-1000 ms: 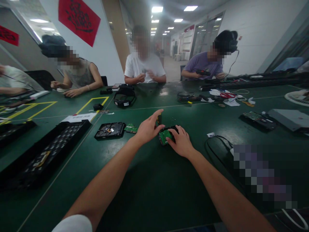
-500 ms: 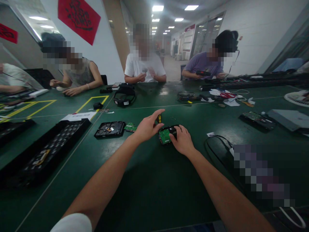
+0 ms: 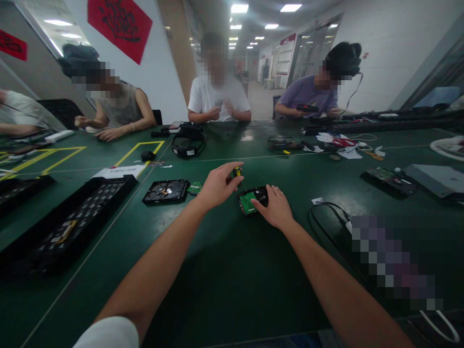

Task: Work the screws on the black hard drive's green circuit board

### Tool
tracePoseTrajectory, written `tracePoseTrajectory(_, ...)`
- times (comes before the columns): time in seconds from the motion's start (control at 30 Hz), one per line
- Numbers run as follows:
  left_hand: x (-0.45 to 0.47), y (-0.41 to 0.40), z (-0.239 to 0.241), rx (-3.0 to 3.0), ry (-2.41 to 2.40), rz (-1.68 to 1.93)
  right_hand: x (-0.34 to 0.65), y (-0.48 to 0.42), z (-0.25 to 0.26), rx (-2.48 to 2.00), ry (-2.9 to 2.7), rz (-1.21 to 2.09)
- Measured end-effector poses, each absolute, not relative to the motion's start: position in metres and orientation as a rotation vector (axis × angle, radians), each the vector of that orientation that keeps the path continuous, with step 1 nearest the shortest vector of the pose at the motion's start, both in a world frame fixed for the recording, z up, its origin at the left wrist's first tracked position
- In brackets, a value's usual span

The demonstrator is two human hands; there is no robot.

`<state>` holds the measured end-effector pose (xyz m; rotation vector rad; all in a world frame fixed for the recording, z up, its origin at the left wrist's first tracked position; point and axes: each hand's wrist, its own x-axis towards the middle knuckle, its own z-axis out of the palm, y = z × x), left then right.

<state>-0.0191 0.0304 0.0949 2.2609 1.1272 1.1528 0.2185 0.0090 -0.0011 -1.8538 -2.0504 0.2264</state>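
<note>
Right hand (image 3: 276, 209) flat on drive (image 3: 248, 202) (board up); left hand (image 3: 217, 186) curled by screwdriver (image 3: 237, 171).

Nothing legible — script on red banner (image 3: 119, 24) unreadable.

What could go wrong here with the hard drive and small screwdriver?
The left hand meets the small screwdriver only with its fingertips; it may tip or roll away. The right hand steadies the hard drive by one edge, green circuit board exposed, so a slipping tool might scratch it. The black cable beside the right forearm could snag.
</note>
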Motion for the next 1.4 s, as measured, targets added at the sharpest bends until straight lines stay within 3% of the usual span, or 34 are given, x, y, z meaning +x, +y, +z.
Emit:
tracePoseTrajectory(0.27, -0.015, 0.028, 0.094, 2.406, 1.314, 1.182, 0.218, 0.010, -0.005, -1.843, -2.070, 0.196)
tracePoseTrajectory(0.53, -0.017, 0.027, 0.094, 2.260, 0.961, 1.046, 0.217, 0.011, -0.006, -1.858, -2.061, 0.196)
tracePoseTrajectory(0.97, -0.017, 0.026, 0.102, 2.507, 1.221, 1.180, 0.217, 0.011, -0.006, -1.849, -2.063, 0.201)
tracePoseTrajectory(1.4, -0.016, 0.027, 0.103, 2.448, 1.068, 1.298, 0.218, 0.014, -0.009, -1.850, -2.058, 0.215)
